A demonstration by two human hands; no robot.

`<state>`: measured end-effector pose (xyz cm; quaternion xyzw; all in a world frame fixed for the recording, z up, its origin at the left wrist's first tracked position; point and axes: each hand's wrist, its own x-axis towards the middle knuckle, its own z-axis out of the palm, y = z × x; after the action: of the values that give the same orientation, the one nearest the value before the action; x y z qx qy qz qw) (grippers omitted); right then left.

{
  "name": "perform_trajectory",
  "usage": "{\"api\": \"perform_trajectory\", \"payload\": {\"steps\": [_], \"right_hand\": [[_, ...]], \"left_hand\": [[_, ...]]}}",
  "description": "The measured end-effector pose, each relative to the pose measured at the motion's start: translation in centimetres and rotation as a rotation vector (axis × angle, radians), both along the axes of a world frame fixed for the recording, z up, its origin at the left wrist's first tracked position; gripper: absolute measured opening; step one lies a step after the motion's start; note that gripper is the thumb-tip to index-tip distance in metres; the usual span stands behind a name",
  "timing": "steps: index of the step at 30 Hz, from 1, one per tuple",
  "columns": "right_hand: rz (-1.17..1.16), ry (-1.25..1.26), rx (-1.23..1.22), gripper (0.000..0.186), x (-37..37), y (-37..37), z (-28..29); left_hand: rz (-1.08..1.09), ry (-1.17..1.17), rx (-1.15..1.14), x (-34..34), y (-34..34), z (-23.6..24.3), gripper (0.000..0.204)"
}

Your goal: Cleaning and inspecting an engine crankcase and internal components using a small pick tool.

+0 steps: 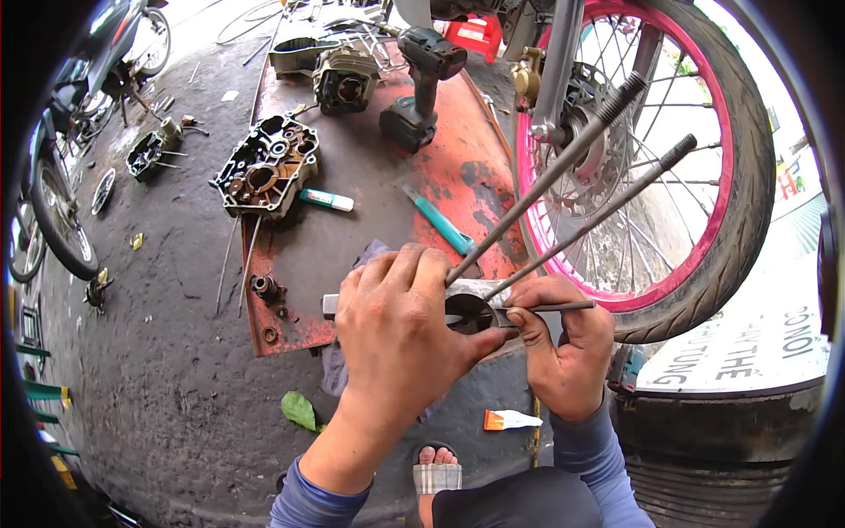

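- And here the casing [486, 289] is held just below mid-view, at the table's [462, 132] 6 o'clock edge; whether its weight is carried by anything beneath cannot be told.
- At its 9 o'clock side it is gripped by the left hand [400, 308], fingers wrapped over the top, thumb laid along the bore's lower rim.
- From 4 o'clock comes the right hand [568, 348]: a thin dark rod [568, 306] is pinched between thumb and fingers, its inner end at the bore; contact there is not clearly shown.
- Metal, this, so a stiff, fairly heavy piece is to be expected, perhaps slick if oiled.
- Two long studs [550, 180] are slanted off between 1 and 2 o'clock, toward the wheel [739, 220]; the balance is probably pulled that way, and their threaded tips should be spared knocks.
- Best held by the thick outer wall, then, with the machined faces and bore rim, likely easily scratched, left uncovered.
- The rod looks light and rigid; a close pinch near the bore should be steadiest.
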<state>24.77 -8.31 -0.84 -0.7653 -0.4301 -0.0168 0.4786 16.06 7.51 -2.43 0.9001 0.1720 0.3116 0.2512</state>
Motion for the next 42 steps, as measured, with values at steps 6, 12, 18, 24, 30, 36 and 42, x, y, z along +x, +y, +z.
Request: {"api": "perform_trajectory", "payload": {"steps": [6,12,18,24,30,36,42], "right_hand": [[0.072,0.289,0.231,0.009,-1.0,-2.2,-0.4],[0.231,0.557,0.322,0.008,-0.6,0.5,-0.4],[0.323,0.804,0.233,0.013,-3.8,3.6,-0.3],[0.33,1.038,0.131,0.023,-0.9,3.1,-0.7],[0.285,1.21,0.053,0.028,-0.9,3.1,0.1],[0.411,1.208,0.257,0.024,-1.4,3.2,-2.0],[0.354,0.704,0.076,0.01,-0.7,2.5,2.7]], "left_hand": [[-0.089,-0.007,-0.011,0.2,2.3,-0.7,0.077],[-0.717,-0.006,-0.01,1.4,10.6,-0.5,0.09],[-0.483,0.245,0.195,-1.0,11.4,0.1,0.106],[-0.472,-0.048,-0.051,-0.5,9.8,-3.2,0.129],[-0.513,-0.296,-0.002,-0.2,9.6,-4.6,0.147],[-0.407,-0.036,0.198,-1.5,8.1,-2.7,0.117],[-0.473,-0.072,0.051,-0.9,8.4,-2.5,0.074]]}}
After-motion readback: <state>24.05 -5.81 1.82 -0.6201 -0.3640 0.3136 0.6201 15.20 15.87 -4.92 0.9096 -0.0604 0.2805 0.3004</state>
